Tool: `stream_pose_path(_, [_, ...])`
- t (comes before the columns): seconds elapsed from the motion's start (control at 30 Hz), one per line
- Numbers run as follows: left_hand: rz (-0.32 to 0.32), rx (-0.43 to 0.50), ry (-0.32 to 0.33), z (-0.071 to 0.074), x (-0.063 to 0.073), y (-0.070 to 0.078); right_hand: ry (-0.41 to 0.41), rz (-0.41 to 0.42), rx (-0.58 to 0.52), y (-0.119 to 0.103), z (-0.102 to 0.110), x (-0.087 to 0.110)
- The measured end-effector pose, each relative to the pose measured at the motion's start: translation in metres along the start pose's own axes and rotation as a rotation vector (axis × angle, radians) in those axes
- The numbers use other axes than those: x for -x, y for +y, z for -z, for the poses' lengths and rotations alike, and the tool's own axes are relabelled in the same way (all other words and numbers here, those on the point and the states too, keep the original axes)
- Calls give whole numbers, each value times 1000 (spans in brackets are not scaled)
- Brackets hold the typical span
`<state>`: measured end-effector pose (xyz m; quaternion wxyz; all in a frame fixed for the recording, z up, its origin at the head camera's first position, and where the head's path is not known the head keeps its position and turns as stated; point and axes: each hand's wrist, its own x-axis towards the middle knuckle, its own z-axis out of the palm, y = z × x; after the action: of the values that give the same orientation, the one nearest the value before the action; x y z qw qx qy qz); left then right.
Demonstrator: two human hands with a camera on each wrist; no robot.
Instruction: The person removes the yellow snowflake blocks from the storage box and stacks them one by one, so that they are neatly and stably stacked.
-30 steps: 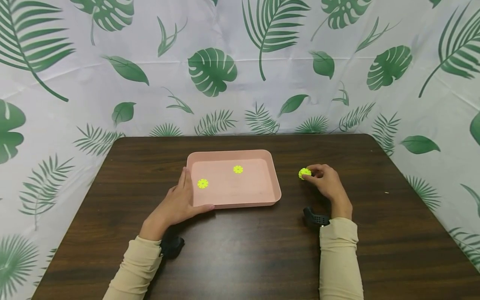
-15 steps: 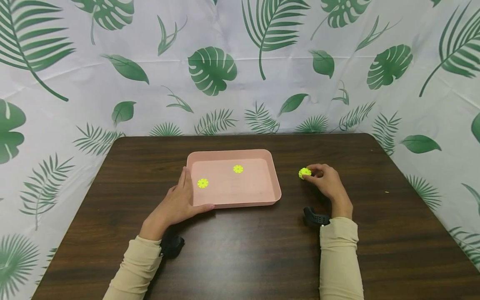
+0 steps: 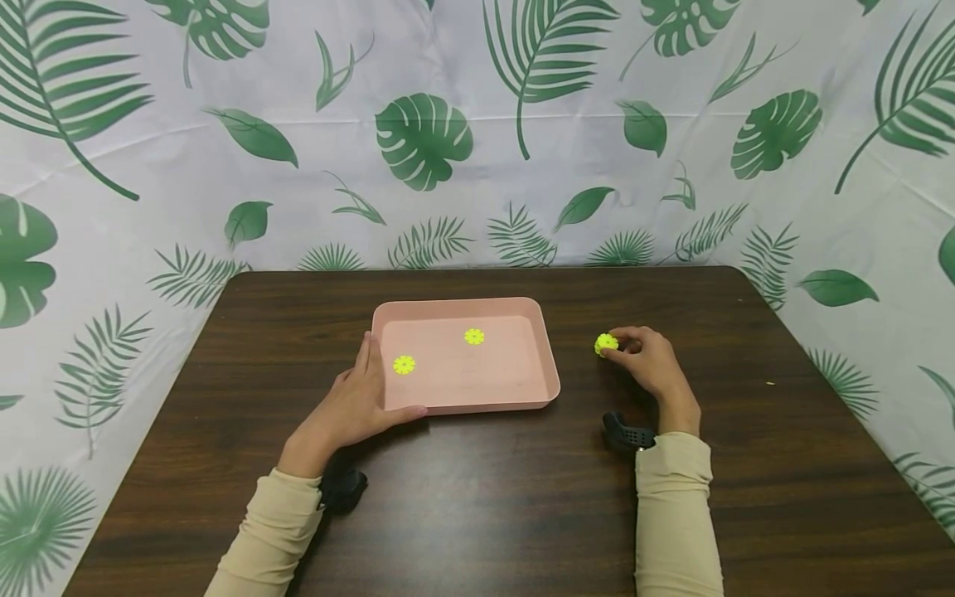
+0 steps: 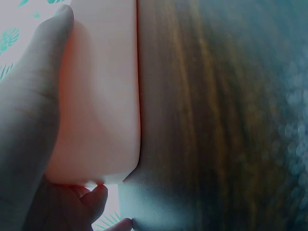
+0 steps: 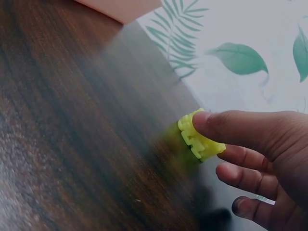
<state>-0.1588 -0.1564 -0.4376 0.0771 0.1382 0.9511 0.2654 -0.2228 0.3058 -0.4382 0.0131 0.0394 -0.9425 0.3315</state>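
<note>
A shallow pink tray (image 3: pixel 473 383) lies on the table, with two notched yellow-green plastic discs (image 3: pixel 404 365) lying apart inside it. Around the tray's near left corner rests my left hand (image 3: pixel 349 408), fingers straight along the left side and thumb along the front wall. In the left wrist view the thumb (image 4: pixel 41 72) touches the tray wall (image 4: pixel 103 96). Right of the tray, my right hand (image 3: pixel 652 365) pinches a small stack of the same discs (image 3: pixel 607 345) between thumb and fingers. The right wrist view shows the stack's toothed edges (image 5: pixel 197 139); how many discs it has I cannot tell.
The dark wood-grain table (image 3: pixel 477 506) reaches back to a white cloth with green leaf prints (image 3: pixel 552 149). A tiny pale speck (image 3: pixel 770 383) lies right of my right hand. Black wrist devices (image 3: pixel 628 433) sit at both cuffs.
</note>
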Motion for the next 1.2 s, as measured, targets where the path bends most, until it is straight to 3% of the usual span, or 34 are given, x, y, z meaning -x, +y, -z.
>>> stream_pose_path(0.33, [2,0,4,1,1,-2,53,53,-10,-14,4,-2])
stream_pose_path(0.6, [3,-4,-4,1,0,-3,66,94,-35,-44,5,-3])
stream_pose_path(1.03, [-3,12,0,-2,-2,-3,120,225,-111,-86,-20,-16])
stream_pose_path(1.2, [-6,13,9,-1,-1,-3,94,244,-132,-104,-31,-21])
